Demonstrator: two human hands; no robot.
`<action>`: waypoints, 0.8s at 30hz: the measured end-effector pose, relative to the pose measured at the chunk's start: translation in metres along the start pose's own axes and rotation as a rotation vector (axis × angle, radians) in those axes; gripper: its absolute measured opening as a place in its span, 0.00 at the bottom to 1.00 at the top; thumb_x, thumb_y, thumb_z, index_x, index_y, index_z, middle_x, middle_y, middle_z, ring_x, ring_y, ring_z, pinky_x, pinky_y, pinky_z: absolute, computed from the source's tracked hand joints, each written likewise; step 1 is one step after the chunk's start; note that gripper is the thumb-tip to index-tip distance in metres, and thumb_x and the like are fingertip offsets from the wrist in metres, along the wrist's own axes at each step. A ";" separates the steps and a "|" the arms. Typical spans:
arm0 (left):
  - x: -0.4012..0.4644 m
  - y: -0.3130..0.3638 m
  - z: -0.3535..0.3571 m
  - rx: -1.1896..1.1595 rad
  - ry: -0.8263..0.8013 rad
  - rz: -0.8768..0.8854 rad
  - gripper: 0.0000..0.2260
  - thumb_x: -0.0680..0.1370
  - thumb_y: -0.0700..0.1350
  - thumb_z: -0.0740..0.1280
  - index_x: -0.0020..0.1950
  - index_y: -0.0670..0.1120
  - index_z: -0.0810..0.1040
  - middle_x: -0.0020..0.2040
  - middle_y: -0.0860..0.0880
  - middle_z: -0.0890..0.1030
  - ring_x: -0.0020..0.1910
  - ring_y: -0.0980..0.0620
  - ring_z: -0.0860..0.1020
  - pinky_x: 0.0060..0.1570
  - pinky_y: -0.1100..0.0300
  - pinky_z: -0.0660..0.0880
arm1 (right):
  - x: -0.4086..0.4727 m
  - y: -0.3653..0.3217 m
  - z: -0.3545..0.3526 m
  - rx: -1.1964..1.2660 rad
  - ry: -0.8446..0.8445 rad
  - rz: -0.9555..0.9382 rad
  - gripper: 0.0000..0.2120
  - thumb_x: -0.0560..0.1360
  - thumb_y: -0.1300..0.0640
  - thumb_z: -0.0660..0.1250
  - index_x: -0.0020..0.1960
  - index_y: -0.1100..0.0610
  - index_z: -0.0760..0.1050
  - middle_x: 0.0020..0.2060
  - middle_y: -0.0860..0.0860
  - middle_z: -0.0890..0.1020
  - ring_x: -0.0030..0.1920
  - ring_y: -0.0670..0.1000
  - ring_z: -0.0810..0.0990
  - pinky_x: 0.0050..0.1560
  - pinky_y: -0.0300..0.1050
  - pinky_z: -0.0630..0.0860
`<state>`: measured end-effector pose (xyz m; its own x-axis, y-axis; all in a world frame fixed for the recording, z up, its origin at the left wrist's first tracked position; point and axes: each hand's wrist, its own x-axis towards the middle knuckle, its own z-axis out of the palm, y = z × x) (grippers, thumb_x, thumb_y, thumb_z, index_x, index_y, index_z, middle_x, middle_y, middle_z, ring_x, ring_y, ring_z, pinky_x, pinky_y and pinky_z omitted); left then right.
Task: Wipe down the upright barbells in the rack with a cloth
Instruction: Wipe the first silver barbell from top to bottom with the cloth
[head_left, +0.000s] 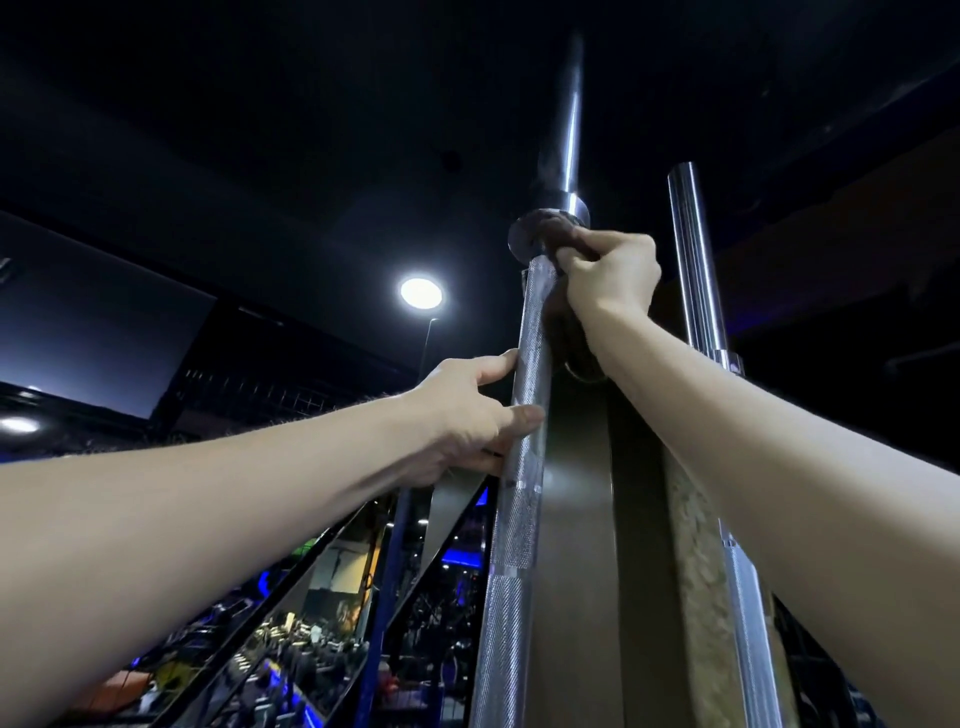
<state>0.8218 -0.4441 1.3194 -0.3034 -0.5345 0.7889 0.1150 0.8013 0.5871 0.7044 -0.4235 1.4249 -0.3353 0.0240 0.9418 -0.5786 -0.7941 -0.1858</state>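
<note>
barbell: the near barbell (524, 415) stands upright before me, collar high
cloth: dark cloth (563, 244) bunched just under the collar
right hand: my right hand (608, 275) clenches the cloth against the shaft
left hand: my left hand (467, 415) grips the knurl lower, steadying
step: wiping the top of the shaft, i judge
next: drag the cloth downward; left hand must give way
right: second barbell (696, 260) unwiped, it seems

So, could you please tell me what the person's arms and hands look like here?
Both forearms are bare, with no sleeves in view. The left hand and right hand show no gloves, rings or watch. The left forearm shows fine hair along its upper edge.
</note>
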 end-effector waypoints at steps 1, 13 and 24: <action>0.000 0.000 0.001 0.001 -0.004 -0.006 0.30 0.76 0.35 0.67 0.74 0.51 0.63 0.37 0.44 0.81 0.29 0.51 0.80 0.33 0.55 0.81 | 0.000 -0.001 -0.002 0.064 0.005 0.080 0.09 0.75 0.58 0.69 0.54 0.51 0.82 0.47 0.50 0.82 0.48 0.51 0.81 0.54 0.45 0.78; -0.004 0.007 0.006 0.022 0.010 -0.007 0.30 0.75 0.35 0.68 0.74 0.51 0.63 0.35 0.46 0.81 0.27 0.53 0.80 0.31 0.58 0.80 | 0.002 0.001 -0.007 -0.135 0.000 -0.173 0.11 0.76 0.57 0.67 0.56 0.49 0.82 0.52 0.51 0.80 0.50 0.52 0.79 0.50 0.41 0.73; -0.003 0.008 0.005 0.038 0.035 -0.014 0.31 0.75 0.35 0.69 0.75 0.51 0.63 0.38 0.42 0.82 0.29 0.50 0.80 0.36 0.52 0.82 | -0.006 -0.014 -0.001 -0.605 -0.100 -0.506 0.12 0.77 0.59 0.64 0.53 0.44 0.81 0.57 0.52 0.69 0.48 0.55 0.66 0.42 0.45 0.65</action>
<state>0.8185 -0.4345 1.3209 -0.2708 -0.5540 0.7872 0.0745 0.8032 0.5910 0.7137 -0.4116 1.4217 0.1277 0.2161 0.9680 -0.9560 -0.2332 0.1782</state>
